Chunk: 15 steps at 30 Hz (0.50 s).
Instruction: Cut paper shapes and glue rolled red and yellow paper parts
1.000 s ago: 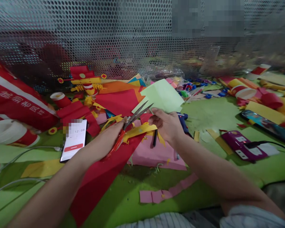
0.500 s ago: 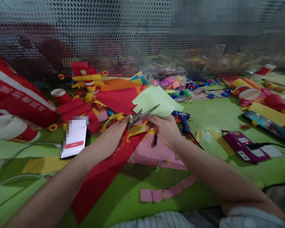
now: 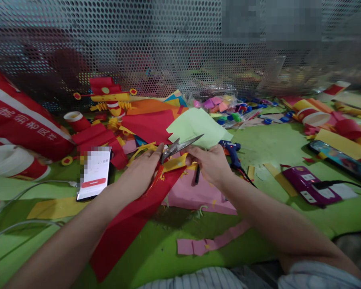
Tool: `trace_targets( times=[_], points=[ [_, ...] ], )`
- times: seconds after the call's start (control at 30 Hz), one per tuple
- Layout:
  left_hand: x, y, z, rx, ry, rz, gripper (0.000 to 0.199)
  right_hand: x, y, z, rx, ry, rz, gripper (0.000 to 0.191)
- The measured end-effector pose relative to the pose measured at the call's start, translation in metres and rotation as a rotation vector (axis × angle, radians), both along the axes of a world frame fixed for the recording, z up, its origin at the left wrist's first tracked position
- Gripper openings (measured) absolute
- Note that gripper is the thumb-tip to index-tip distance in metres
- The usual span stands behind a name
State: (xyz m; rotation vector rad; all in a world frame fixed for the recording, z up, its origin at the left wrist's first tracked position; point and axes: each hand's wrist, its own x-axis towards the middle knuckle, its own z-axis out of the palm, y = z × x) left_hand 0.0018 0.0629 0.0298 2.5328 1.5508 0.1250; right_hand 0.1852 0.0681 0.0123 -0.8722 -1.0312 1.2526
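My left hand (image 3: 142, 173) is closed around the red handles of a pair of scissors (image 3: 183, 145), whose metal blades are parted and point up and to the right. Between the fingertips of my right hand (image 3: 209, 162) is a small yellow paper strip (image 3: 173, 163), just below the blades; whether they touch it I cannot tell. Beneath my hands lie a long red paper sheet (image 3: 123, 237) and a pink sheet (image 3: 192, 194) with a black pen-like stick (image 3: 197, 175) on it. A pale green sheet (image 3: 198, 124) rests behind the scissors.
A phone (image 3: 94, 174) lies left of my left arm. To the right are a blue glue gun (image 3: 233, 151), a purple power strip (image 3: 311, 185) and another phone (image 3: 343, 160). A pink strip (image 3: 198, 247) lies near the front edge. Behind stands a perforated metal panel (image 3: 123, 40).
Both hands stay almost in place, with the scissors and the yellow strip shifting only very slightly. Nothing has been picked up or let go.
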Motion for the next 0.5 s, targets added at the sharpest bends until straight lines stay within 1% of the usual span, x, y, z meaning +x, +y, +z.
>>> trace_targets(
  times=[0.23, 0.5],
  points=[
    [0.0064, -0.0030, 0.0102, 0.054, 0.115, 0.008, 0.058, 0.0035, -0.0002, 0.0004, -0.005, -0.059, 0.006, 0.004],
    [0.0071, -0.0039, 0.0111, 0.104, 0.180, 0.005, 0.062, 0.0042, -0.0002, 0.0005, -0.010, -0.069, 0.013, 0.003]
  ],
)
